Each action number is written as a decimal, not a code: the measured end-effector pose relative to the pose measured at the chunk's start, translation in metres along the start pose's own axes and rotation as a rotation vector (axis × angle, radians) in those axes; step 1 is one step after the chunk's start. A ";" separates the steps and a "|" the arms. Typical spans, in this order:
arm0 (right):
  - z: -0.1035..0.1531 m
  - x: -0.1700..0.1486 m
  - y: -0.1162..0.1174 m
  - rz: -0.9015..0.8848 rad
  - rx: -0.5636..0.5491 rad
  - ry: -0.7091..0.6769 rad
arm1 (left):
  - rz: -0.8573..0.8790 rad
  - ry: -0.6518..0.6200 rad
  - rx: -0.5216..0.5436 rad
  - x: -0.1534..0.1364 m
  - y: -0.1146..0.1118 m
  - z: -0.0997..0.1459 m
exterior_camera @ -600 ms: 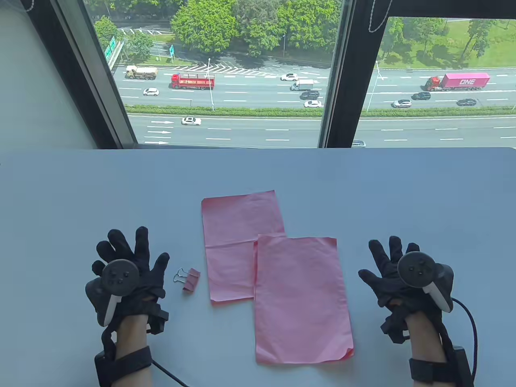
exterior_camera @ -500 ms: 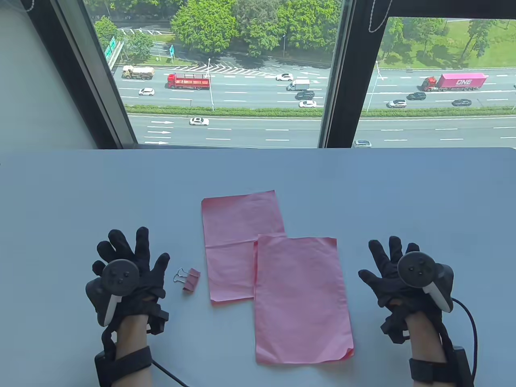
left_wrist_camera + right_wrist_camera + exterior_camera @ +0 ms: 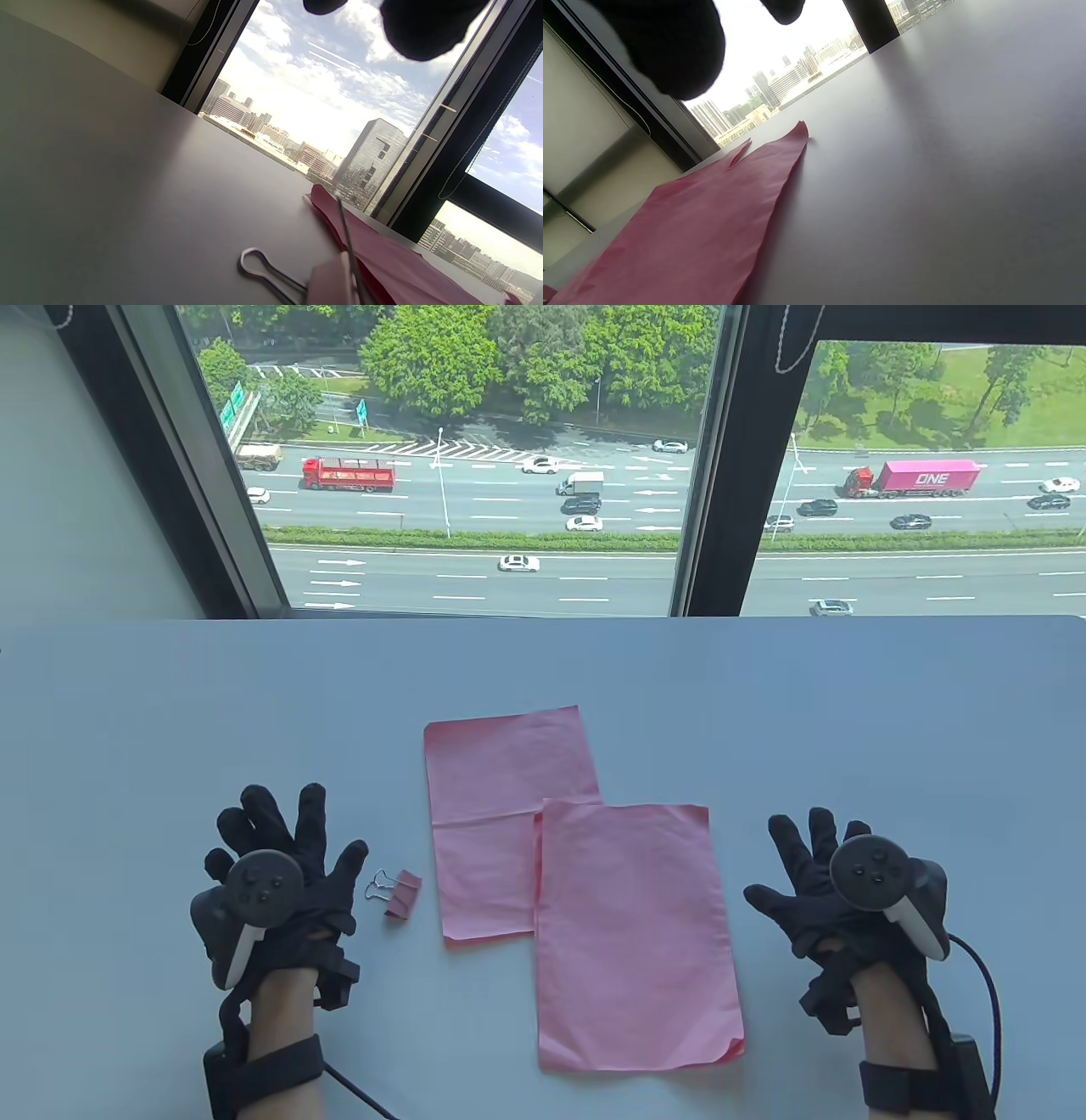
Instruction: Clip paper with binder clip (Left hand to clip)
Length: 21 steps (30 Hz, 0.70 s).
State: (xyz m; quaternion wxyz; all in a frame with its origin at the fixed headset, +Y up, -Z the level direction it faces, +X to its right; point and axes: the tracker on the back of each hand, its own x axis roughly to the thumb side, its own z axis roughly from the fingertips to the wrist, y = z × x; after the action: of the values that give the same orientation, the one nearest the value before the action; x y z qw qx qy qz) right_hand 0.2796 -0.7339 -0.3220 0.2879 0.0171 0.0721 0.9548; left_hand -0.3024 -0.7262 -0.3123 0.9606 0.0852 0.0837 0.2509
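Observation:
Two pink paper sheets lie on the table: one farther back point(image 3: 509, 814), and one nearer point(image 3: 632, 933) that overlaps its right edge. A pink binder clip point(image 3: 399, 892) with silver wire handles lies just left of the back sheet; it also shows in the left wrist view point(image 3: 322, 279). My left hand point(image 3: 284, 857) is spread open and empty just left of the clip, apart from it. My right hand point(image 3: 806, 869) is spread open and empty to the right of the nearer sheet, which shows in the right wrist view point(image 3: 691, 237).
The grey table point(image 3: 170, 712) runs back to a window frame point(image 3: 704, 475). Cables trail from both wrists toward the near edge.
My left hand has shifted slightly right, toward the clip. My right hand has shifted slightly left, toward the paper. Paper and clip have not moved.

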 end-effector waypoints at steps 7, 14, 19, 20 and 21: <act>0.001 0.007 0.006 0.011 0.042 -0.019 | -0.047 -0.052 -0.041 0.012 -0.008 0.000; 0.002 0.013 0.012 0.015 0.083 -0.031 | -0.105 -0.100 -0.097 0.026 -0.020 0.001; 0.001 0.017 0.018 0.018 0.128 -0.034 | -0.151 -0.132 -0.155 0.036 -0.031 0.002; 0.001 0.018 0.020 0.020 0.137 -0.036 | -0.161 -0.138 -0.165 0.038 -0.033 0.003; 0.001 0.019 0.021 0.020 0.147 -0.036 | -0.172 -0.146 -0.173 0.040 -0.034 0.003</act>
State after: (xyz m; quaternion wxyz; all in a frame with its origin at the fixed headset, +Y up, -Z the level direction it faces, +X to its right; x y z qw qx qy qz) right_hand 0.2522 -0.7404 -0.3176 0.2774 0.0563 0.1365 0.9493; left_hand -0.2508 -0.7362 -0.3210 0.9859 0.0128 -0.0013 0.1671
